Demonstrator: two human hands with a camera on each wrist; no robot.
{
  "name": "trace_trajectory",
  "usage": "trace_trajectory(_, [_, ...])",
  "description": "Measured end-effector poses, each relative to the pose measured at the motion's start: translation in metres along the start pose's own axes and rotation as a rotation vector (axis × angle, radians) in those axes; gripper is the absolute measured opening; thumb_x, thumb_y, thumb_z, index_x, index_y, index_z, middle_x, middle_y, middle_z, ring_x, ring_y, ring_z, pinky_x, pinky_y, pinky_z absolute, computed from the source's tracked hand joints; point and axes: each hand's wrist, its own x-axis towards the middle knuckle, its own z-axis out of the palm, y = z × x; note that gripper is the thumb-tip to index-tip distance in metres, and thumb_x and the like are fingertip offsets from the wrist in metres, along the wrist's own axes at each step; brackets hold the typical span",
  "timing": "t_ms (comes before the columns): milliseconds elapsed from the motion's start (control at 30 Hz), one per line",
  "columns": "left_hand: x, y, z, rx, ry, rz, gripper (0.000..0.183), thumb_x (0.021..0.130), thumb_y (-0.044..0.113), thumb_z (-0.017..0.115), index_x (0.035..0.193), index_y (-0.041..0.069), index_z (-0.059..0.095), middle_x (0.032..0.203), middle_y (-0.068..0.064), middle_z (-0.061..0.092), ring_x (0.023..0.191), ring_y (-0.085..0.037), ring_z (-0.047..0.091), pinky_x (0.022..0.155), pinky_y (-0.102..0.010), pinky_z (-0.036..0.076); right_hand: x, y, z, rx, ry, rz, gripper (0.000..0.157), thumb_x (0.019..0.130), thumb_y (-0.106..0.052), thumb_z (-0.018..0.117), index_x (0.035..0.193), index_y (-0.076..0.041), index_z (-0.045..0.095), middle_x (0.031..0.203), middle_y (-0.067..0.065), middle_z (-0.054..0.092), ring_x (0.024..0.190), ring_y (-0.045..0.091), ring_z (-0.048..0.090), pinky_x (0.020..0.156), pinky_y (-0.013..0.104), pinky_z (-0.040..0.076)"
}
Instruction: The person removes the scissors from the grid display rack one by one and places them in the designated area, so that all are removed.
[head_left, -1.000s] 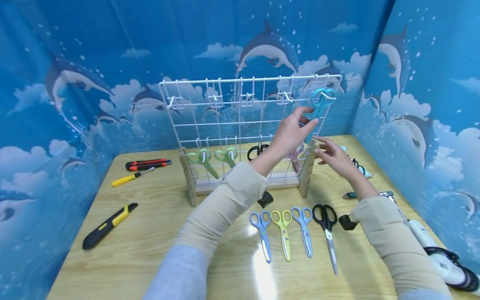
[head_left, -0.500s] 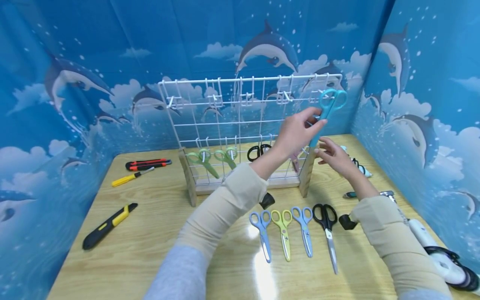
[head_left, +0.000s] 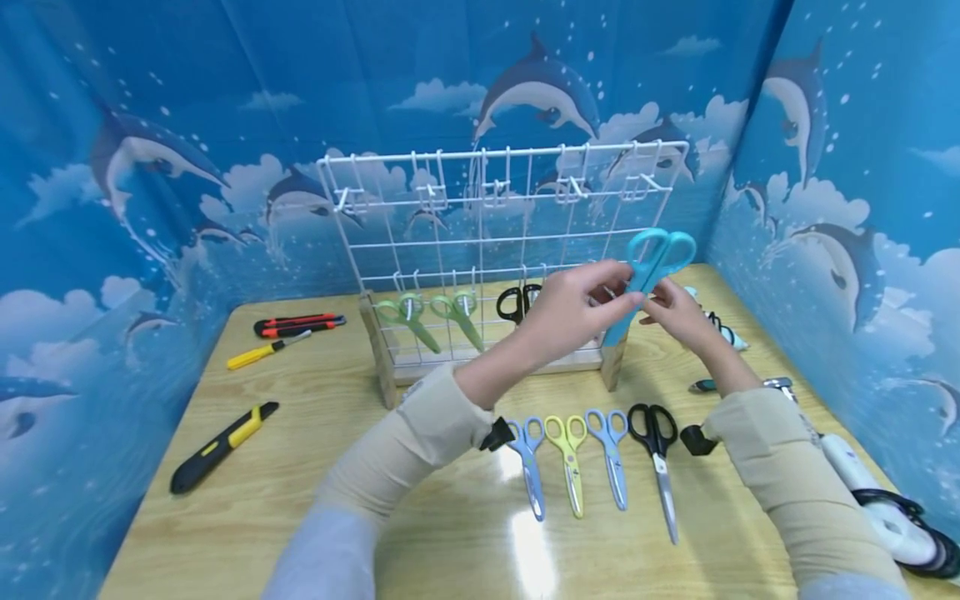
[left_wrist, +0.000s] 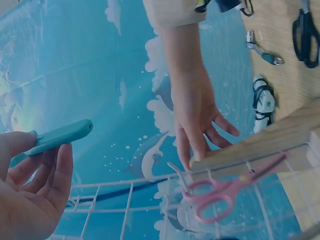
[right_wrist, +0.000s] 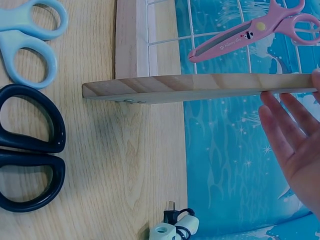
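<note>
Teal scissors (head_left: pixel 651 268) were pinched in the left hand (head_left: pixel 573 304), off the rack (head_left: pixel 495 250); right hand (head_left: pixel 678 315) open, steadying its post. Laying them on the tabletop (head_left: pixel 315 467) probably came next.

A wooden table (head_left: pixel 315 467) carries a rack (head_left: pixel 495 250), four scissors (head_left: pixel 592 454), box cutters (head_left: pixel 217 437), perhaps a white tool (head_left: pixel 870 500).

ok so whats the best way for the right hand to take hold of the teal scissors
Probably by the two finger loops of the teal scissors, coming from the right. The left hand already pinches the closed blades lower down, so the handles stick up and to the right, free, just above the open right hand.
</note>
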Motion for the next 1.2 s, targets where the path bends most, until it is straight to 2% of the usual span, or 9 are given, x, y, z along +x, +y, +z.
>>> trace_trajectory(133, [-0.030, -0.014, -0.009, 0.023, 0.026, 0.028, 0.013, 0.082, 0.019, 0.056, 0.091, 0.009, 0.057, 0.077, 0.002, 0.059, 0.066, -0.002, 0.054, 0.058, -0.012, 0.046, 0.001, 0.000, 0.000, 0.006, 0.005, -0.018, 0.053, 0.087, -0.032, 0.043, 0.132, -0.010, 0.024, 0.124, 0.023, 0.038, 0.090, 0.009, 0.053, 0.076, 0.040, 0.047])
trace_trajectory(233, [-0.054, -0.030, -0.018, 0.062, 0.046, 0.007, 0.010, 0.080, 0.017, 0.058, 0.086, 0.009, 0.057, 0.074, 0.002, 0.059, 0.064, -0.001, 0.054, 0.057, -0.012, 0.047, 0.001, 0.000, -0.001, 0.011, -0.005, -0.019, 0.053, 0.087, -0.032, 0.044, 0.133, -0.015, 0.023, 0.128, 0.022, 0.033, 0.091, 0.011, 0.052, 0.077, 0.041, 0.047])
trace_trajectory(333, [-0.079, -0.045, -0.029, 0.086, 0.066, -0.079, 0.010, 0.080, 0.019, 0.058, 0.083, 0.010, 0.057, 0.072, 0.003, 0.058, 0.063, -0.002, 0.054, 0.056, -0.014, 0.048, 0.001, -0.002, -0.002, 0.010, -0.011, -0.011, 0.052, 0.087, -0.032, 0.043, 0.133, -0.018, 0.023, 0.130, 0.022, 0.030, 0.097, 0.022, 0.050, 0.079, 0.041, 0.046])
trace_trajectory(433, [-0.102, -0.057, -0.040, 0.103, 0.095, -0.189, 0.014, 0.079, 0.024, 0.059, 0.085, 0.011, 0.058, 0.073, 0.004, 0.059, 0.062, -0.004, 0.054, 0.055, -0.016, 0.048, 0.001, -0.003, -0.003, -0.003, -0.008, -0.009, 0.052, 0.088, -0.032, 0.043, 0.134, -0.018, 0.022, 0.130, 0.021, 0.031, 0.098, 0.023, 0.049, 0.078, 0.039, 0.047])
trace_trajectory(600, [-0.139, -0.075, -0.051, 0.091, 0.135, -0.319, 0.013, 0.078, 0.023, 0.060, 0.084, 0.013, 0.058, 0.074, 0.003, 0.060, 0.062, -0.006, 0.055, 0.054, -0.019, 0.049, 0.000, -0.005, -0.002, 0.007, -0.009, -0.007, 0.052, 0.088, -0.032, 0.042, 0.134, -0.018, 0.022, 0.130, 0.021, 0.031, 0.099, 0.026, 0.048, 0.077, 0.039, 0.047])
trace_trajectory(733, [-0.168, -0.090, -0.044, 0.075, 0.088, -0.414, 0.012, 0.076, 0.022, 0.062, 0.081, 0.012, 0.057, 0.071, 0.003, 0.060, 0.061, -0.007, 0.054, 0.054, -0.019, 0.048, -0.001, -0.004, 0.001, 0.021, -0.010, 0.001, 0.052, 0.088, -0.032, 0.042, 0.134, -0.019, 0.022, 0.131, 0.021, 0.030, 0.101, 0.028, 0.047, 0.078, 0.041, 0.046])
trace_trajectory(900, [-0.194, -0.112, -0.022, 0.011, -0.020, -0.629, 0.014, 0.077, 0.020, 0.061, 0.081, 0.009, 0.054, 0.070, 0.002, 0.058, 0.059, -0.009, 0.055, 0.050, -0.022, 0.049, 0.000, -0.001, 0.002, 0.021, -0.004, -0.002, 0.052, 0.088, -0.032, 0.043, 0.134, -0.020, 0.022, 0.130, 0.021, 0.031, 0.101, 0.030, 0.047, 0.077, 0.037, 0.047])
trace_trajectory(1033, [-0.204, -0.126, -0.007, -0.063, -0.057, -0.761, 0.015, 0.076, 0.016, 0.062, 0.080, 0.005, 0.054, 0.065, -0.001, 0.058, 0.053, -0.014, 0.055, 0.046, -0.028, 0.050, 0.001, 0.000, 0.002, 0.016, -0.001, -0.003, 0.051, 0.088, -0.032, 0.042, 0.133, -0.020, 0.023, 0.130, 0.020, 0.032, 0.100, 0.029, 0.047, 0.077, 0.036, 0.048])
trace_trajectory(1200, [-0.208, -0.138, 0.003, -0.132, -0.077, -0.882, 0.015, 0.075, 0.014, 0.062, 0.079, 0.003, 0.053, 0.060, -0.006, 0.057, 0.047, -0.016, 0.055, 0.043, -0.028, 0.050, 0.001, -0.001, 0.001, 0.020, -0.003, -0.003, 0.051, 0.088, -0.031, 0.042, 0.134, -0.020, 0.022, 0.130, 0.020, 0.032, 0.100, 0.028, 0.048, 0.077, 0.037, 0.047])
